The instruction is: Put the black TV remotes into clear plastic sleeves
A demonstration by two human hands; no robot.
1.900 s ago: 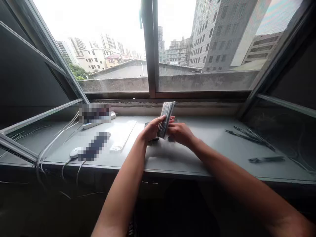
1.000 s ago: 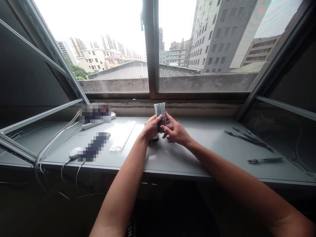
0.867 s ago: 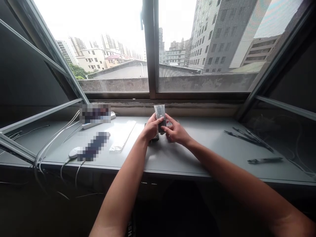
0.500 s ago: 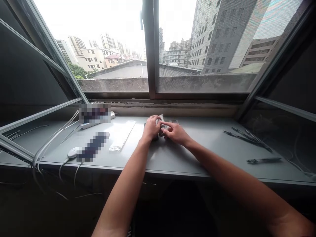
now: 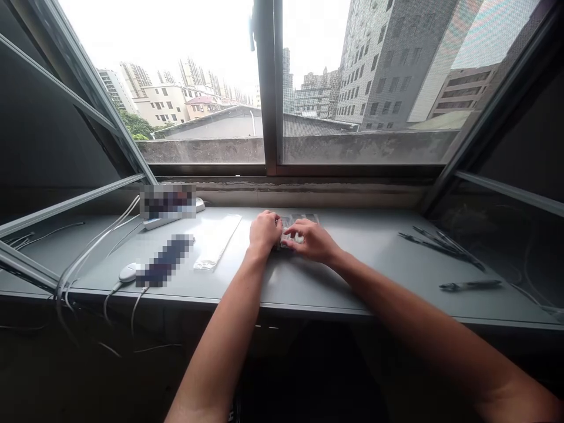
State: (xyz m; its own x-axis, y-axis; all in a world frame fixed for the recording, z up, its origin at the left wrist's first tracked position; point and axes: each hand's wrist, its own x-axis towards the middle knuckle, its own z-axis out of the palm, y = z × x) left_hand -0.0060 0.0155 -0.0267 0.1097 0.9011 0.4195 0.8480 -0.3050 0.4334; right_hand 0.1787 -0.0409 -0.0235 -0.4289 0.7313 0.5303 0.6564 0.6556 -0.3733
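Note:
In the head view, a small see-through plastic piece point(image 5: 286, 228) with whitish glints lies on the table between my hands; its exact kind I cannot make out. My left hand point(image 5: 263, 231) is closed at its left side, the fingertips hidden behind the hand. From the right, my right hand point(image 5: 312, 241) curls thumb and fingers about the same piece. Just beyond the right fingers a flat clear plastic sheet or wrapper point(image 5: 311, 217) shows on the tabletop.
Left of my hands lies a long white plastic sleeve point(image 5: 218, 242) on the grey table point(image 5: 352, 294). Farther left are a white power strip point(image 5: 156, 222), a round white charger point(image 5: 128, 271), cables and blurred-out items. Several dark pens point(image 5: 470, 286) lie at right. A window stands behind.
My left hand has shifted slightly left and down. The right hand's pointing index finger is now bent, its thumb and fingers curled. More of the clear plastic shows between the hands.

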